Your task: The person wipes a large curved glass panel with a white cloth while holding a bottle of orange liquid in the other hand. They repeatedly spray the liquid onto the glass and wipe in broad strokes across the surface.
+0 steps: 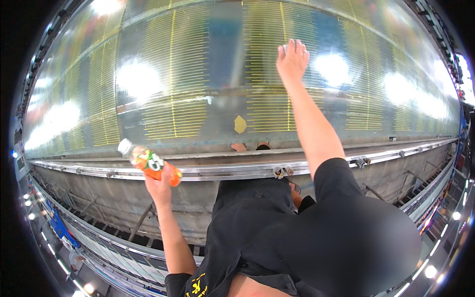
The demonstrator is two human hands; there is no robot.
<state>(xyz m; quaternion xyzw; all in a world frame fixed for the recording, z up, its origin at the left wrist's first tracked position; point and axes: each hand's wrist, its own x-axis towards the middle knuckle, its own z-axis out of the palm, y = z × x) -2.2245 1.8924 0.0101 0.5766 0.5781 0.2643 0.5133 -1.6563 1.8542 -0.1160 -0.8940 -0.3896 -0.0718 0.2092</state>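
Observation:
My left hand (pixel 159 184) is wrapped round the lower part of a plastic drink bottle (pixel 147 161) with an orange and green label and a white cap. The bottle tilts up to the left, above the metal rail at the table's near edge. Far forward, my right hand (pixel 293 60) reaches over a wide glossy table (pixel 225 111) marked with rows of yellow lines. Its fingers are curled together, and a small pale bit shows at the fingertips, too small to name.
A long metal rail (pixel 222 171) runs along the near edge, with small round fittings (pixel 283 172) on it. A yellowish patch (pixel 240 124) lies on the surface near the middle. Bright lamp glare covers parts of the table. Metal framework stands below and behind on the left.

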